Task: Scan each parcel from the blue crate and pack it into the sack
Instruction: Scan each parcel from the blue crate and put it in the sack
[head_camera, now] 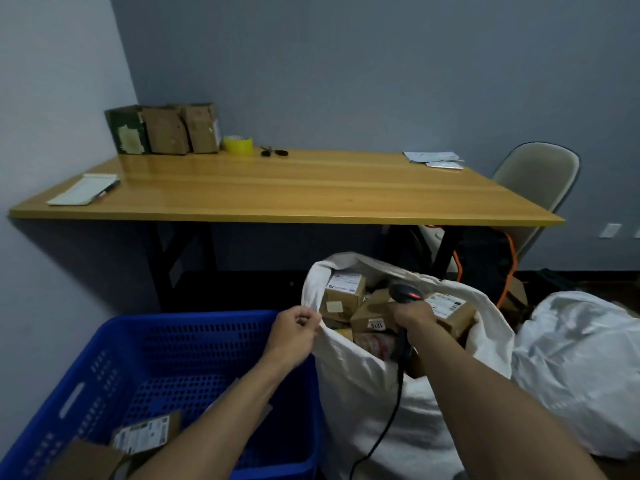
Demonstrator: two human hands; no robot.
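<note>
The left grip (294,332) pinches the rim of the white sack (363,393), just beside the blue crate (156,341). The right grip (414,317) curls round a scanner (407,292) above the parcels (372,313) packed in the sack. A labelled box (142,433) lies in the crate's near corner.

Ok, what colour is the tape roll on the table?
Yellow: the tape roll sits beside the cardboard boxes, seen in the head view.

Parcel (370,312) label (376,324) reads 1213.

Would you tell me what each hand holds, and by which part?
Left hand pinches the sack by its rim; right hand grips the scanner by its handle.
</note>
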